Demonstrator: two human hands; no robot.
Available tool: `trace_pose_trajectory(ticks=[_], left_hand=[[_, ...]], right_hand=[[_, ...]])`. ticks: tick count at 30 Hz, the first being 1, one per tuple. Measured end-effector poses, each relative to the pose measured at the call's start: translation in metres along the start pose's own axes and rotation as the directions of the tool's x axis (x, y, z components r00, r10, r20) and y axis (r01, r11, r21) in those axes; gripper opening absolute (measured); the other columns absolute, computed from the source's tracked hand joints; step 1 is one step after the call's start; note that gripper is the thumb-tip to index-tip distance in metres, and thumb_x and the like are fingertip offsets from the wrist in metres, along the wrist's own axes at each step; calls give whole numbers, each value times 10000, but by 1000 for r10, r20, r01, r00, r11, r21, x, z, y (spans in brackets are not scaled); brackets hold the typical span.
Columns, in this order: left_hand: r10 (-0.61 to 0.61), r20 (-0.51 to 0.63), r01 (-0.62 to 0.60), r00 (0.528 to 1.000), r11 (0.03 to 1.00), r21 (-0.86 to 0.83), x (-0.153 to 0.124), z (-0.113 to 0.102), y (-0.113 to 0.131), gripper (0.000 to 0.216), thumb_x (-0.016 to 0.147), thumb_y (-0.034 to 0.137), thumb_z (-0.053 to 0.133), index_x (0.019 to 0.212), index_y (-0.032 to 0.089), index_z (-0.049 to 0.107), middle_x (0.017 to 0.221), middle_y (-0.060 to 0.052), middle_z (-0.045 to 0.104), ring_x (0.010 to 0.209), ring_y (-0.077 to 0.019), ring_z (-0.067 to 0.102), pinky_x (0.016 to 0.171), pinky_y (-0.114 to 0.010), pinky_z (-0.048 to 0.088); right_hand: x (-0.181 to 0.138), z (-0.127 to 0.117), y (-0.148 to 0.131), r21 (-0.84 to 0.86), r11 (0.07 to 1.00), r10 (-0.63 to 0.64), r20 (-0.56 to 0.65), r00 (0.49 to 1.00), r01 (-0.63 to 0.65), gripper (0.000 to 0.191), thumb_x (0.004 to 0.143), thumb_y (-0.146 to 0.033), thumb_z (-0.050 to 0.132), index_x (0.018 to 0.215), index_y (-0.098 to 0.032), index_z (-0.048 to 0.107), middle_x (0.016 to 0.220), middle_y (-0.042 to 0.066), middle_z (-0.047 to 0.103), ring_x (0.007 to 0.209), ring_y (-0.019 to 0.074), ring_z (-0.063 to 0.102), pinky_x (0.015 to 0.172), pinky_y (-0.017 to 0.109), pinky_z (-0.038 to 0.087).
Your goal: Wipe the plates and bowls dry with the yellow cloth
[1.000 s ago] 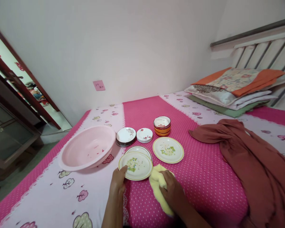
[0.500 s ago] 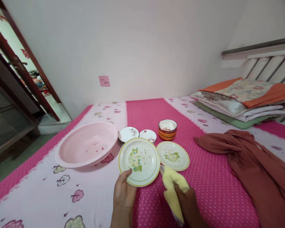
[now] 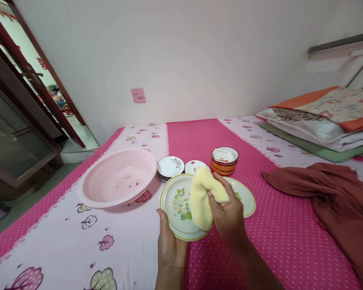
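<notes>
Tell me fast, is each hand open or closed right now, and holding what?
Left hand: closed on a yellow-rimmed plate, at its lower left edge.
Right hand: closed on the yellow cloth, over the plate's right side.

The head-worn camera is looking forward and down (left hand (image 3: 169,239) and right hand (image 3: 230,214) quite near), facing the wall (image 3: 224,60).

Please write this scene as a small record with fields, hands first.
Left hand: holds flowered plate at its edge
Right hand: holds yellow cloth over this plate
Behind: small plates, stacked bowls
Partly hidden: second flowered plate
Left side: pink basin
Right side: brown cloth, bedding pile
Surface: patterned sheet
</notes>
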State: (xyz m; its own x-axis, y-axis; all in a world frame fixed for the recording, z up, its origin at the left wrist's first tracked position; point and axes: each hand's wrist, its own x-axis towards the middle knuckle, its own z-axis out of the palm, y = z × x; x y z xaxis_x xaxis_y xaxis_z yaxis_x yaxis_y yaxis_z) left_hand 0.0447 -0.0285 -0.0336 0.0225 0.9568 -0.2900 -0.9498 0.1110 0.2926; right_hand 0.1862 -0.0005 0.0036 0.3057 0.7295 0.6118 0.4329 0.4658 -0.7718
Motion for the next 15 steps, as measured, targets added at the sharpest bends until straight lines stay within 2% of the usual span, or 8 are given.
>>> trace_pose_trajectory(ticks=[4, 7, 11, 15], left_hand=[[-9, 0, 9, 1000, 1000, 0, -3, 4, -10, 650, 1036, 636, 439, 1538, 249, 584, 1496, -119, 649, 1457, -283, 545, 1206, -414, 442], [-13, 1, 13, 1000, 1000, 13, -4, 5, -17, 630, 1029, 636, 460, 1494, 248, 635, 1493, -120, 653, 1449, -298, 554, 1204, -421, 445], [-17, 25, 16, 1000, 999, 36, -5, 5, -24, 666, 1003, 674, 490, 1484, 240, 646, 1499, -136, 651, 1452, -316, 549, 1206, -434, 440], [17, 50, -18, 999, 1000, 20, -4, 0, -24, 686, 984, 697, 515, 1501, 261, 629, 1521, -140, 635, 1445, -339, 554, 1214, -482, 426]], right_hand=[[-6, 22, 13, -187, 970, -139, 113, 984, 159, 553, 983, -325, 586, 1511, -179, 505, 1495, 179, 612, 1383, 324, 575, 1154, 547, 463], [-14, 30, 18, -306, 932, -158, 141, 977, 195, 614, 962, -381, 638, 1523, -192, 476, 1565, 193, 540, 1440, 373, 496, 1176, 618, 389], [-21, 36, 11, -287, 930, -177, 198, 964, 229, 623, 953, -347, 645, 1528, -203, 453, 1593, 181, 507, 1470, 354, 460, 1191, 589, 372], [-27, 37, -4, -221, 928, -220, 323, 920, 299, 642, 913, -277, 656, 1523, -199, 472, 1625, 164, 474, 1516, 344, 404, 1236, 577, 317]])
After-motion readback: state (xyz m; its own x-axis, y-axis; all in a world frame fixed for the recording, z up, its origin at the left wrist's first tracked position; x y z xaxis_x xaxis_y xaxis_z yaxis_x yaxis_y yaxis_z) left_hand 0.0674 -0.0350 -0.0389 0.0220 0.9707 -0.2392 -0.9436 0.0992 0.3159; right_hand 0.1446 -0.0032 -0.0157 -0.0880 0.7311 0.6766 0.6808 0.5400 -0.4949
